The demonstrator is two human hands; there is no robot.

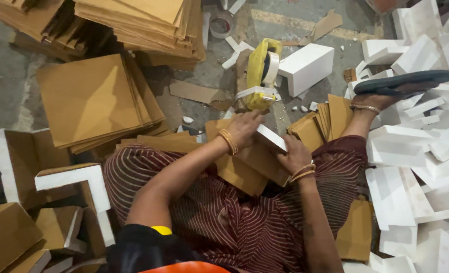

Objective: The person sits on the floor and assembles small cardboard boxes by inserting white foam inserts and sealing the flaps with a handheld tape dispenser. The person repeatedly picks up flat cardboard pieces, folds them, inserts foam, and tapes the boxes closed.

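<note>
The left hand (pixel 243 127) covered the far end of the white foam strip (pixel 271 137), and its fingertips lay out of sight behind the folded brown cardboard piece (pixel 244 169). The right hand (pixel 294 154) hid the near edge of that strip; its grip could not be told. The tall stack of brown cardboard sheets (pixel 133 23) was cut off by the top edge. The heap of white foam blocks (pixel 416 151) ran past the right edge. The dark flat sandal (pixel 404 82) hid most of the foot beneath it.

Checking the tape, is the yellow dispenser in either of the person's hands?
No, the yellow tape dispenser stands on the floor beyond both hands, which hold a cardboard piece.
</note>
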